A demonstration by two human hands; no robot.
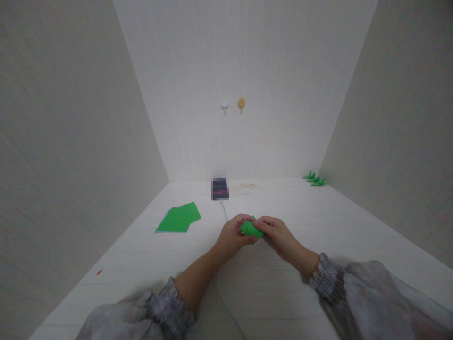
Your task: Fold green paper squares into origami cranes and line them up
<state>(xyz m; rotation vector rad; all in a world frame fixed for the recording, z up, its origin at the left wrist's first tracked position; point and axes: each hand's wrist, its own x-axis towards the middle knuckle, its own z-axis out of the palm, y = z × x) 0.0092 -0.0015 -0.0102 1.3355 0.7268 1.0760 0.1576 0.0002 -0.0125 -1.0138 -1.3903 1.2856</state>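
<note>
Between my two hands, above the middle of the white table, is a small folded piece of green paper (250, 228) with crease lines across it. My left hand (238, 232) pinches its left side, thumb below and fingers above; a ring shows on one finger. On the right side, my right hand (275, 230) grips the paper's edge between thumb and fingers. Parts of the paper's edges are hidden behind the fingers.
Flat green paper sheets (179, 218) lie at left. Folded green paper pieces (314, 179) sit at the back right corner. A phone-like device (220, 189) stands at the back, with a white cable (223, 297) running beneath my arms. A small red spot (99, 272) is near left.
</note>
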